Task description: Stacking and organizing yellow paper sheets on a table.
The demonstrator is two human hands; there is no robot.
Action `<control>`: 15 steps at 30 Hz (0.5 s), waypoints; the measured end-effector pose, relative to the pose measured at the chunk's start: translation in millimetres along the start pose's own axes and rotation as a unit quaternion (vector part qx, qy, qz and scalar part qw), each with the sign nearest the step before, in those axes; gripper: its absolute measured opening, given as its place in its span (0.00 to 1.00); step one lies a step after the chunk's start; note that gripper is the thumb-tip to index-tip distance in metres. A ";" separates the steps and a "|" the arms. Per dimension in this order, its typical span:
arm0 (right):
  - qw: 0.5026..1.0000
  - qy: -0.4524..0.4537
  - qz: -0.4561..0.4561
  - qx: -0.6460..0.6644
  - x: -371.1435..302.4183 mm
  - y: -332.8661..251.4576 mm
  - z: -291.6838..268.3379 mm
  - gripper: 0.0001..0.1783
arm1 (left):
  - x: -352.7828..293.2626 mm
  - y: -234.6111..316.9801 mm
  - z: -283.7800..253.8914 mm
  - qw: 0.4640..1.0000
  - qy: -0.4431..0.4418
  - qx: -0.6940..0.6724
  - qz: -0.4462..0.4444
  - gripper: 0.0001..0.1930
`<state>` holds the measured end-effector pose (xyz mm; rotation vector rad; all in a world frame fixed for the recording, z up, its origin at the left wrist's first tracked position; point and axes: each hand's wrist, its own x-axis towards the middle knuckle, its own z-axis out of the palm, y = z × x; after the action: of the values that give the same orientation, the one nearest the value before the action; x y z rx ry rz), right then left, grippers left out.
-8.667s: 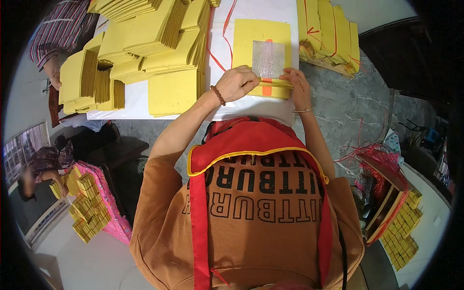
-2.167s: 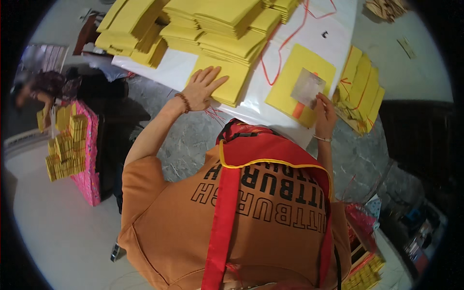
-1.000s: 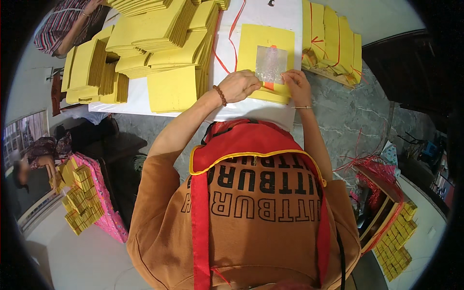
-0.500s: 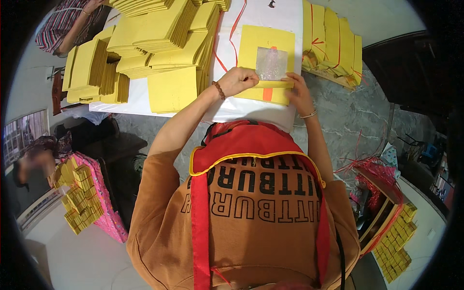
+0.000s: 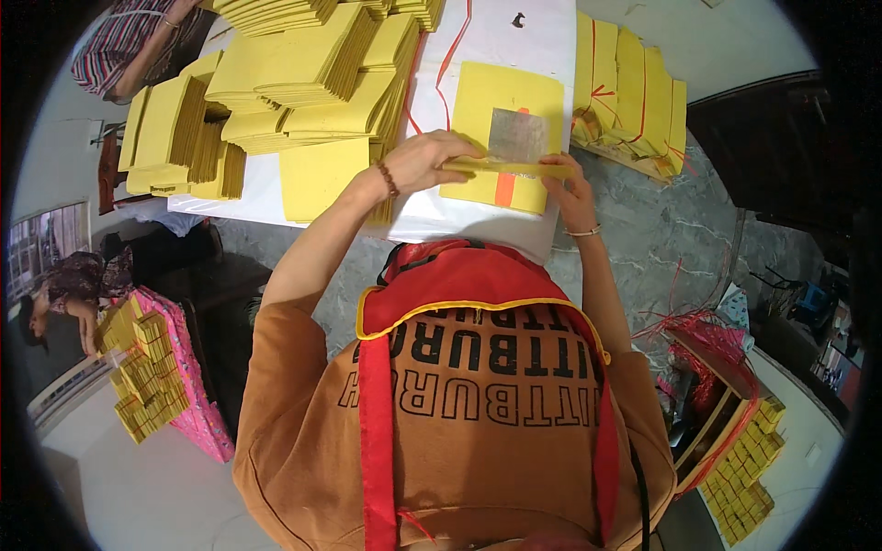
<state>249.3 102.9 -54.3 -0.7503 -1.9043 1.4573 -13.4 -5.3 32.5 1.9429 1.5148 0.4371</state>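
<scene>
On table (image 5: 485,32) | left hand (image 5: 424,162) and right hand (image 5: 573,191) pinched nearly closed on yellow fold (image 5: 519,169) | fold made, paper (image 5: 469,103) beyond not yet folded

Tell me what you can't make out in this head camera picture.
All in the head view:
Orange strip: middle hidden by silver square and raised yellow fold.
Left hand: palm hidden by its own back.
Yellow stacks: far end cut off by top edge.
Black thing: too small to identify.
</scene>
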 end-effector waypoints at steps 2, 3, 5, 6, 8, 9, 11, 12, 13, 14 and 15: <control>1.000 -0.009 0.004 0.021 -3.7 -5.2 -3.5 0.12 | -6.6 9.1 -2.1 0.990 0.048 -0.120 -0.052 0.17; 0.999 -0.021 0.005 0.042 -6.2 -8.9 -4.2 0.12 | -6.2 3.6 4.3 0.989 0.139 -0.002 0.048 0.14; 0.999 -0.037 -0.022 -0.021 -12.5 -20.5 -5.8 0.13 | -11.0 -6.5 12.6 0.990 0.128 0.024 0.053 0.14; 0.994 -0.046 -0.050 -0.086 -14.1 -24.9 -8.0 0.13 | -9.4 -6.7 10.9 0.990 0.115 0.051 0.064 0.15; 0.995 -0.064 -0.055 -0.061 -21.1 -32.4 -11.8 0.14 | -14.3 -0.4 13.2 0.986 0.130 0.067 0.075 0.12; 0.994 -0.080 -0.060 -0.033 -24.1 -34.1 -13.5 0.15 | -15.7 3.3 14.5 0.996 0.083 -0.004 0.015 0.11; 0.992 -0.106 -0.058 -0.022 -23.8 -33.3 -13.7 0.15 | -16.4 7.1 21.5 0.994 0.066 -0.075 -0.040 0.11; 0.990 -0.131 -0.055 -0.011 -24.3 -32.7 -12.6 0.14 | -14.2 11.5 20.1 0.994 0.064 -0.077 -0.039 0.11; 0.990 -0.129 -0.053 -0.011 -25.1 -31.1 -9.9 0.14 | -11.0 17.6 15.4 0.989 0.068 -0.092 -0.099 0.12; 0.997 -0.070 0.040 0.000 -25.9 -28.7 -5.8 0.14 | -7.4 21.4 13.5 0.979 0.072 -0.107 -0.157 0.13; 0.991 -0.012 0.129 0.012 -23.6 -27.6 -1.6 0.14 | -4.1 19.8 16.3 0.979 0.073 -0.107 -0.158 0.13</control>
<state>263.8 79.8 -30.3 -1.0014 -1.8573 1.6480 10.0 -16.4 33.7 1.5013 1.7551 0.5855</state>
